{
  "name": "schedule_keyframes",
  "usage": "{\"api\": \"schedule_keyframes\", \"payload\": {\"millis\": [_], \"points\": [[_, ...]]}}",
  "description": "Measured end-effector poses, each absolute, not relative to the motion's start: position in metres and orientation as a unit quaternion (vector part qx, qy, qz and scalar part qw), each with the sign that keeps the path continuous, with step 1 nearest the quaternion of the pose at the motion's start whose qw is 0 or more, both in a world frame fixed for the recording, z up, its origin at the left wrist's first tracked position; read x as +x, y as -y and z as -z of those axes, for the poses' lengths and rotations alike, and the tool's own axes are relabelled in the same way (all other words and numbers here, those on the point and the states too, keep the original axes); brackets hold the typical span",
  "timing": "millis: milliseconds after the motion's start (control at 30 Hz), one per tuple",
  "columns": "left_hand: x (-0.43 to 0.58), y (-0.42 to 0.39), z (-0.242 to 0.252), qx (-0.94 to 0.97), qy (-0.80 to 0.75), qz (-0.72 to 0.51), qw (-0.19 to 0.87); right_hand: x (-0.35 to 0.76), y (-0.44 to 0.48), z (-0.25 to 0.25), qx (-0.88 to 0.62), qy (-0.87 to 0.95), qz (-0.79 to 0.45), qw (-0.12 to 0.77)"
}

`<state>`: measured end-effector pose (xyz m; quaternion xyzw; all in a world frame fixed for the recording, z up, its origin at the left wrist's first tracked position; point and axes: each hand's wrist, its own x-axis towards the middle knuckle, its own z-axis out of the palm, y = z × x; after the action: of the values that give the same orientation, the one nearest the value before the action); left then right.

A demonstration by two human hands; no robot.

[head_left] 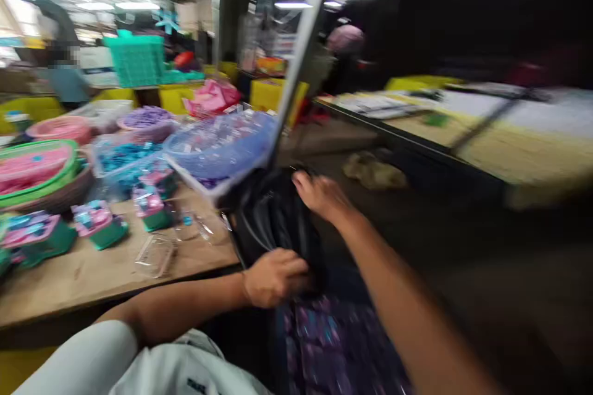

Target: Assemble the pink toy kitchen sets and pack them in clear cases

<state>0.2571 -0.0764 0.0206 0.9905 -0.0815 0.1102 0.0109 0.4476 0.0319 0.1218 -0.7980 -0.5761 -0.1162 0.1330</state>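
The picture is smeared by motion. A black plastic bag (pixel 273 216) hangs at the right end of a wooden table (pixel 106 271). My left hand (pixel 275 276) is closed on the bag's near edge. My right hand (pixel 319 194) grips the bag's far upper edge, fingers curled over it. Below the bag lies a heap of small purple and blue packets (pixel 333 345).
On the table stand small green trays with pink and blue items (pixel 99 225), clear lids (pixel 155 256), and basins of pink, blue and purple pieces (pixel 217 145). A white pole (pixel 301 43) rises behind the bag. A second long table (pixel 486 129) stands to the right. A person (pixel 67 77) sits far left.
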Motion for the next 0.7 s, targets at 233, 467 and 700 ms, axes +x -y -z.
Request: {"api": "schedule_keyframes", "payload": {"millis": [233, 467, 700], "points": [[0.266, 0.041, -0.046, 0.952, 0.22, -0.193, 0.085, 0.502, 0.078, -0.093, -0.843, 0.446, 0.103, 0.284], [0.316, -0.013, -0.096, 0.963, 0.262, -0.032, -0.057, 0.449, 0.152, -0.059, -0.846, 0.471, -0.117, 0.221], [0.243, -0.02, -0.133, 0.934, 0.311, -0.082, -0.156, 0.435, 0.178, -0.088, -0.893, 0.399, 0.088, 0.189]]}}
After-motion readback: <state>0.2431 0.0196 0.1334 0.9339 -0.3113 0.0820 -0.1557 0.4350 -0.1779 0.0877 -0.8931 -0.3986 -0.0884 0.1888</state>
